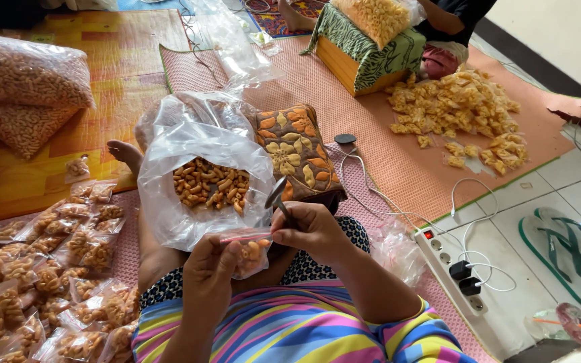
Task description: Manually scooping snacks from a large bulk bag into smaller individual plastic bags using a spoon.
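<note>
While the small bag (250, 252) sits above the lap, pinched at its mouth by the left hand (211, 274), the right hand (312, 228) closes around a spoon (277, 195). Filling seems to be the step; next needs more snacks from the big open bag (203, 181). How full it is stays hard to tell.

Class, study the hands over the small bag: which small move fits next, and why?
Probably dip the spoon back into the big open bag of snacks: the right hand holds it raised, while the left hand holds a small bag only partly filled.
</note>
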